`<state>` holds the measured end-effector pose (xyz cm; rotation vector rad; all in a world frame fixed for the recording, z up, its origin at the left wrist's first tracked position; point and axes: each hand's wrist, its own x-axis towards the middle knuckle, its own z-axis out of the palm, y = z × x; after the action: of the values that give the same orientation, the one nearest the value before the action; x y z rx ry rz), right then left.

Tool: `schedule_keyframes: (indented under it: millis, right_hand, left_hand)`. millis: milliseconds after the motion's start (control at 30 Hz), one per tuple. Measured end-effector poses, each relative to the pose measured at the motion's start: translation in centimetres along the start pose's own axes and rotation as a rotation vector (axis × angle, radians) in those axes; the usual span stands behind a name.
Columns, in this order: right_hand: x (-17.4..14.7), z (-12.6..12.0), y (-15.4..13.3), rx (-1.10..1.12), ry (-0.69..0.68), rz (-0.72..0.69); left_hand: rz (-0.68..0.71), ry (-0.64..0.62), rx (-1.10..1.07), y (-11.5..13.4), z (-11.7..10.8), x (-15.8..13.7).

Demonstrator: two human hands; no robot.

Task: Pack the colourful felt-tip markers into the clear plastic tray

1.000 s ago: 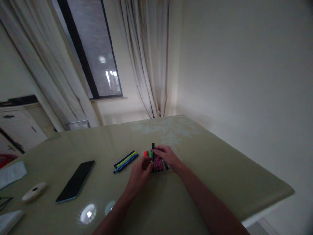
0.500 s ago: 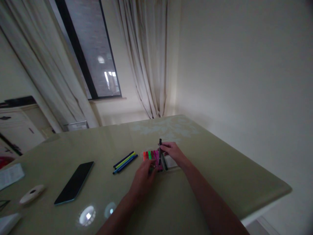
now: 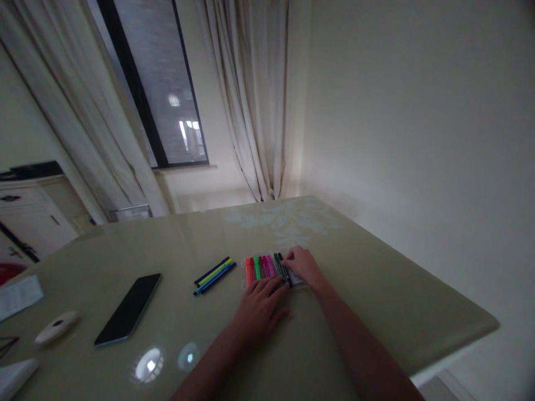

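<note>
A clear plastic marker case (image 3: pixel 297 279) lies on the table with a row of felt-tip pens in it: orange, red, green, purple and pink ones (image 3: pixel 259 267) to the left, dark green ones beside them. My right hand (image 3: pixel 304 264) pinches a black felt-tip pen (image 3: pixel 286 274) near its upper end, and the pen lies down at the right of the row. Across the near edge of the case rests my left hand (image 3: pixel 259 303), fingers stretched out over the lower ends of the pens. Left of the case, several loose pens (image 3: pixel 214 275), blue and yellow-green, lie in a bunch.
A dark phone or tablet (image 3: pixel 128 309) lies at the left of the table (image 3: pixel 359 289). Further left are a white oval object (image 3: pixel 56 328) and a paper sheet (image 3: pixel 20 298). A wall (image 3: pixel 409 139) borders the right; curtains (image 3: pixel 251 100) hang behind.
The black pen went from upright above the case to lying in it beside the dark green pens. My left hand shifted slightly nearer me and flattened over the pens' lower ends.
</note>
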<state>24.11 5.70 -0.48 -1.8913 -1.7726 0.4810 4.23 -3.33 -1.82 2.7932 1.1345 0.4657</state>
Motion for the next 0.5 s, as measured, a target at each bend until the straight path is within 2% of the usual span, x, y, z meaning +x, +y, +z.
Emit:
schedule_keyframes:
  millis: [133,200,267,367,433,500]
  right_hand:
    - [-0.3,-0.3,-0.1,-0.086,-0.012,0.001]
    - [-0.2,-0.3,0.1,-0.09,-0.01,-0.022]
    - [0.0,-0.4,0.4,-0.083,-0.013,-0.048]
    - [0.2,-0.5,0.4,-0.06,0.005,-0.076]
    - [0.2,-0.5,0.2,-0.031,0.034,-0.09]
    - [0.1,-0.5,-0.1,0.006,0.056,-0.111]
  left_hand:
    - [0.014,0.027,-0.019,0.1,0.3,0.2]
    - [-0.021,0.061,-0.046,-0.4,0.0,0.3]
    - [-0.16,0.118,-0.039,-1.5,-0.7,0.1]
    - [-0.481,0.191,0.119,-4.0,-2.6,-0.7]
    - [-0.681,0.188,0.266,-5.6,-3.8,-1.5]
    - [-0.755,0.143,0.323,-6.8,-4.4,-2.3]
